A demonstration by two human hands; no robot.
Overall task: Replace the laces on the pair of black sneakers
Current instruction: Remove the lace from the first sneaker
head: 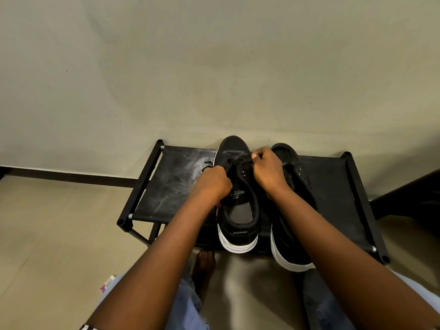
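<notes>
Item: pair of black sneakers — I am seeing both sitting on the black fabric-topped rack (171,184), toes toward the wall. Left sneaker (238,210): my left hand (214,182) and right hand (267,171) are each pinching its black lace (238,163). Right sneaker (291,234) is lying beside it — touching.

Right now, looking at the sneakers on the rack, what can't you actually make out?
All in the head view:
- Right sneaker: whether it is laced; the right hand and forearm cover it.
- Lace on the left sneaker: its ends vanish under both fists, left hand included.
- Tongue label: upside down, partly covered.
- Small packet on the floor: too small to read.
</notes>
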